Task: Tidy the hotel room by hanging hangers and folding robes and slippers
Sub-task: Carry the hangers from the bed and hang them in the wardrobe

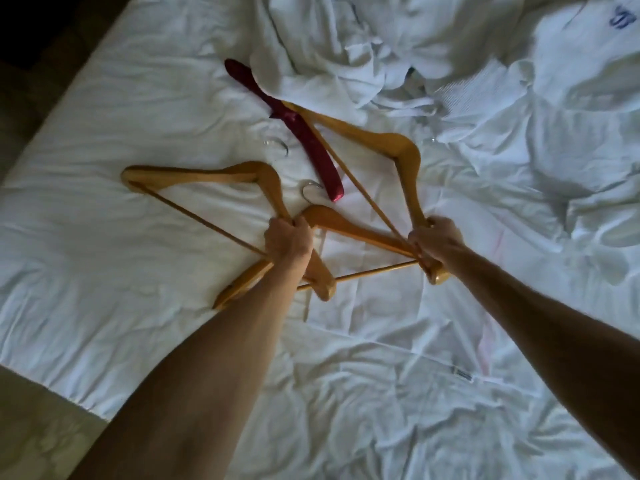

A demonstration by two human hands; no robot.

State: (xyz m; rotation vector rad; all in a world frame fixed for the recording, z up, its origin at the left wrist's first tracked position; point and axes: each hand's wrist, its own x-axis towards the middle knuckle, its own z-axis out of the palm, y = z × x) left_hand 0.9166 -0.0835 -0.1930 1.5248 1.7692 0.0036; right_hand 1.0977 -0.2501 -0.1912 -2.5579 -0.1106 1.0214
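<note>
Three wooden hangers lie overlapping on the white bed sheet (138, 98). My left hand (289, 239) grips the arm of the left wooden hanger (194, 174) where it crosses the middle wooden hanger (349, 230). My right hand (434, 242) grips the end of the right wooden hanger (391, 140), together with the end of the middle one. A dark red padded hanger (308, 136) lies behind them, its upper end tucked under a crumpled white robe (332, 46). Metal hooks (310, 188) show between the hangers.
More white robe fabric (571, 64) with a blue embroidered mark is heaped at the far right of the bed. The bed's left edge (52, 386) drops to a beige floor (34, 427). Rumpled sheet fills the near part.
</note>
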